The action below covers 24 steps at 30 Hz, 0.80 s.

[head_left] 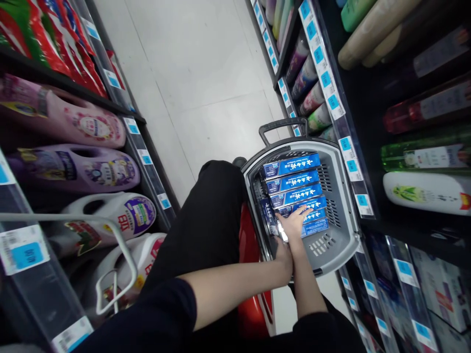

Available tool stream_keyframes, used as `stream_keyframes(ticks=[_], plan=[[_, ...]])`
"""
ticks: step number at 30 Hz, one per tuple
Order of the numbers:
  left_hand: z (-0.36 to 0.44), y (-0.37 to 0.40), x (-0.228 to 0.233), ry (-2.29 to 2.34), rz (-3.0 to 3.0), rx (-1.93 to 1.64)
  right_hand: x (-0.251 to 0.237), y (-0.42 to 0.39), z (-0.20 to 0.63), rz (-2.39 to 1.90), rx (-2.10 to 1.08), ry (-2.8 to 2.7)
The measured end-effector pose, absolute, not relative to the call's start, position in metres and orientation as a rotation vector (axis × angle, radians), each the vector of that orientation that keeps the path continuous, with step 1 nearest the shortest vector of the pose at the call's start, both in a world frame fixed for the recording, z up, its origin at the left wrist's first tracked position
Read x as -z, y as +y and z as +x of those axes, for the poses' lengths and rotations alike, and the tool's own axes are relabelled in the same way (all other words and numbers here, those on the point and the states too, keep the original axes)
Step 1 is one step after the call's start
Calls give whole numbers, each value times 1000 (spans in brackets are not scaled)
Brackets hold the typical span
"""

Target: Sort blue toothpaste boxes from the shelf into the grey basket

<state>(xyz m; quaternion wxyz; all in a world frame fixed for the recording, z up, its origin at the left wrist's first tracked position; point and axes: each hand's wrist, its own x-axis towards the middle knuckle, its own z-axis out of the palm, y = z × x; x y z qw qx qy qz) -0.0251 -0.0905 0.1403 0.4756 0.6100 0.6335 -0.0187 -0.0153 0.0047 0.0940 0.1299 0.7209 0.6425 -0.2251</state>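
Note:
A row of blue toothpaste boxes (294, 184) lies side by side in a grey shopping basket (340, 196). Over the boxes nearest me spreads my right hand (293, 224), thumb apart and fingers stretched across their tops. Close by its wrist, my left hand (283, 255) is closed at the basket's left side, beside a bright white patch whose kind I cannot make out. Part of the left fingers is hidden. Another dark blue box (270, 215) stands along the basket's left wall, by the ends of the row.
Shelves of large detergent bottles (99, 166) stand on the left, with a white wire hook (125, 250) jutting out. Bottles (427, 191) fill the right shelf. The basket handle (283, 130) is raised at the far side. Something red (253, 314) lies under my leg. Tiled floor (206, 73) runs ahead.

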Motion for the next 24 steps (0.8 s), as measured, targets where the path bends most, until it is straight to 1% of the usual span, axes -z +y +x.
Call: stream_keyframes(ticks=[3, 6, 8, 10, 13, 15, 17, 19, 22, 24], plan=[[-25, -87, -150, 1380, 1629, 355, -118, 21, -9, 2098, 598, 1874], [-28, -84, -157, 1326, 1705, 447, -154, 64, -15, 2076, 440, 2147], [-30, -83, -160, 1318, 1752, 423, -172, 103, -28, 1861, 341, 2448], [-31, -83, -161, 1268, 1801, 442, -178, 140, -46, 1526, 230, 2626], [-31, -82, -160, 1208, 1775, 481, -169, 177, -73, 1044, 119, 2659], [-30, -81, -159, 1227, 1689, 431, -160, 189, -86, 847, 104, 2618], [-29, -82, -159, 1265, 1623, 384, -159, 193, -91, 791, 87, 2587], [-27, -84, -160, 1276, 1640, 381, -168, 189, -85, 829, 50, 2600], [-23, -86, -162, 1278, 1713, 417, -196, 170, -54, 935, 21, 2680], [-20, -87, -162, 1300, 1727, 428, -213, 146, -20, 958, 77, 2701]])
